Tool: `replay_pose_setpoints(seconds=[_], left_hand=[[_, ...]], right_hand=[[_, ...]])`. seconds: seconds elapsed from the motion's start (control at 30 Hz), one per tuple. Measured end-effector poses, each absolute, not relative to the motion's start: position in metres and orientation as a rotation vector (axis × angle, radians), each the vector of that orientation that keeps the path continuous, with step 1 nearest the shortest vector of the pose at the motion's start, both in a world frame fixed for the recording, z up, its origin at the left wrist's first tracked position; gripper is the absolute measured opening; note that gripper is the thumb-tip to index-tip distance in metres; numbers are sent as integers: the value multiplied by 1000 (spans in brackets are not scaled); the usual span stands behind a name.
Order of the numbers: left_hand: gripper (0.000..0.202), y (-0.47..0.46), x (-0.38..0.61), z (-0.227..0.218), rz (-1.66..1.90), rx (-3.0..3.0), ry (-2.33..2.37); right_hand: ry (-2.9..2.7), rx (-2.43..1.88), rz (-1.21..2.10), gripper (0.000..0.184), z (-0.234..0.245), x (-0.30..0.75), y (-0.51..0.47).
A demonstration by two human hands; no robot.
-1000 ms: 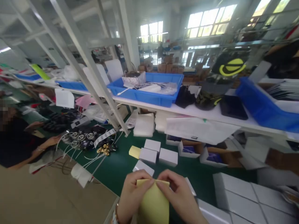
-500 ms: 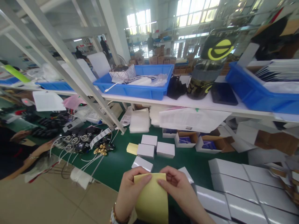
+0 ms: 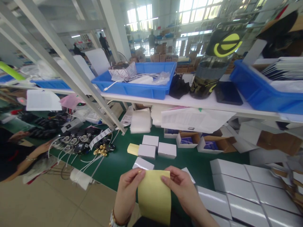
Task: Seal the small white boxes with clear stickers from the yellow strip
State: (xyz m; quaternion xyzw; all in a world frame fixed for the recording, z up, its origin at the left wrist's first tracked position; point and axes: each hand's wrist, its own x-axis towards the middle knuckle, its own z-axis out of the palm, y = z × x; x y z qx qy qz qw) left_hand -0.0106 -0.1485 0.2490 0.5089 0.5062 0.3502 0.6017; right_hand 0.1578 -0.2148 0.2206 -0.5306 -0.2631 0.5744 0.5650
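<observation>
- My left hand (image 3: 127,192) pinched the upper left corner of a yellow sheet (image 3: 154,197) — thumb on the near face, fingers curled behind.
- My right hand (image 3: 181,187) gripped the same sheet by its upper right corner, thumb and fingers clamped on the paper.
- The sheet hung between my 2 hands at the near edge of a green bench (image 3: 121,168), its top edge nearly straight.
- A white-and-gold band (image 3: 113,219) circled my left wrist.
- Just beyond my fingers, 4 white boxes (image 3: 167,150) sat close to 1 another, with a smaller yellow piece (image 3: 133,149) beside them.
- To my right, closed white cartons (image 3: 241,197) stood packed in rows; farther back, open boxes (image 3: 188,141) showed blue contents.
- On the shelf above — a blue tray (image 3: 132,90) of white cables and a dark bottle (image 3: 209,74) with a lime emblem.
- At left, a co-worker's hand (image 3: 46,147) reached to the round metal-rimmed parts (image 3: 74,141) and white cables on the bench.
</observation>
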Motion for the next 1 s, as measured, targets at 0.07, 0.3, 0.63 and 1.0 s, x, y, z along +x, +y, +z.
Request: replay_pose_setpoints(seconds=[0.07, 0.3, 0.63, 1.0], left_hand=[[35, -150, -10, 247, 804, 1170, 1173], [37, -153, -6, 253, 652, 1266, 1193], [34, -149, -3, 260, 655, 1625, 1230], [36, -151, -8, 246, 612, 1553, 1297]], right_hand=[[-640, -1264, 1335, 43, 220, 158, -215], [-886, -1344, 1160, 27, 224, 161, -212], [-1574, -1514, 210, 18, 235, 166, -211], [-1725, -1484, 52, 16, 222, 162, -209]])
